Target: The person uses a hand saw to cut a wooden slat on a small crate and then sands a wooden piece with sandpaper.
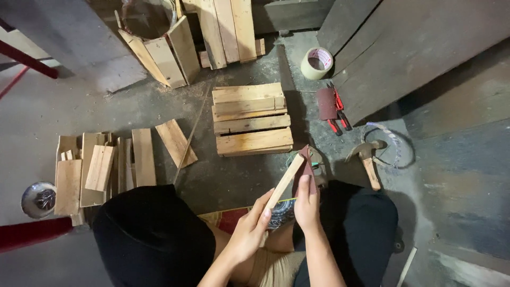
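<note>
Low in the middle of the frame I see my left hand (pixel 248 229) with its grip wrapped around the lower end of a thin wooden strip (pixel 284 182), which slants up to the right. My right hand (pixel 307 204) presses a dark red sandpaper sheet (pixel 307 165) against the strip's upper part, fingers flat and together. On the floor beyond lie a stack of planks (pixel 251 119), a hammer (pixel 366 159), red pliers (pixel 337 109) and a tape roll (pixel 317 62).
</note>
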